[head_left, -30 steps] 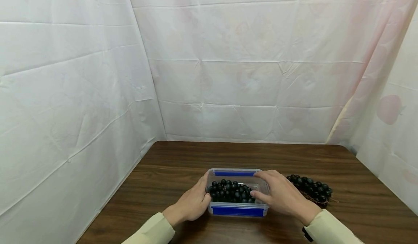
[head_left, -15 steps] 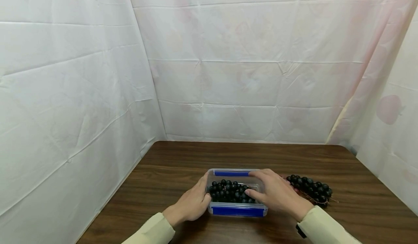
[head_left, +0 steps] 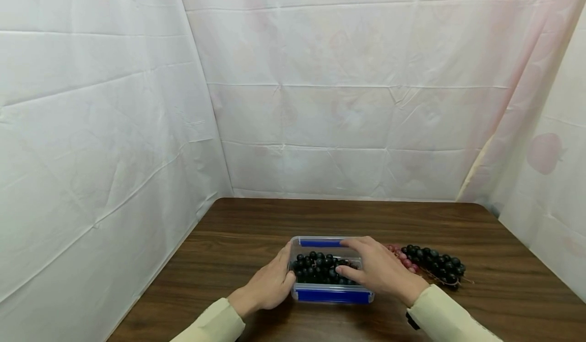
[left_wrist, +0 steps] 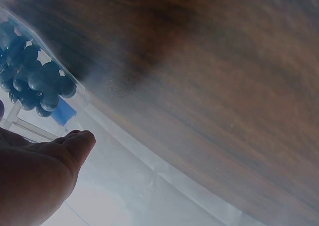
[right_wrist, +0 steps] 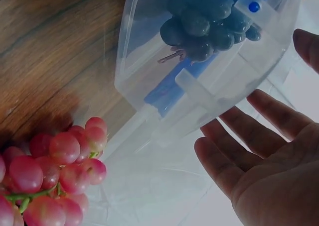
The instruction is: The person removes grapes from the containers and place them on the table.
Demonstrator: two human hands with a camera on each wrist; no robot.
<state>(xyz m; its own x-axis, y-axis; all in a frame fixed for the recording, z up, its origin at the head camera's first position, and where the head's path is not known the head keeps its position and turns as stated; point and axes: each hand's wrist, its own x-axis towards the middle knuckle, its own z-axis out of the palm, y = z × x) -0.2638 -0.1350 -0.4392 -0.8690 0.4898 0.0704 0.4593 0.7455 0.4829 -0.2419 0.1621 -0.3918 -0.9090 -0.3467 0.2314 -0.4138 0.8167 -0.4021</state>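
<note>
A clear plastic food box with blue clip strips (head_left: 333,295) sits on the table, with black grapes (head_left: 313,268) inside it. My left hand (head_left: 270,283) lies along the box's left side, fingers straight against the wall and thumb at the near corner. My right hand (head_left: 377,268) is over the box's right end, its fingers spread and nearly straight. The right thumb overlaps the grapes in the head view. In the right wrist view, the fingers (right_wrist: 249,131) reach toward the rim with nothing between them and the thumb.
Right of the box, a bunch of red grapes (head_left: 407,262) is partly hidden behind my right hand. Beside it lies another bunch of black grapes (head_left: 437,264). White cloth (head_left: 320,174) hangs behind and at both sides of the brown wooden table (head_left: 247,220).
My right hand has slid a little leftward over the box, uncovering the red grapes. The box's right end has shifted slightly left. My left hand stays in place.
</note>
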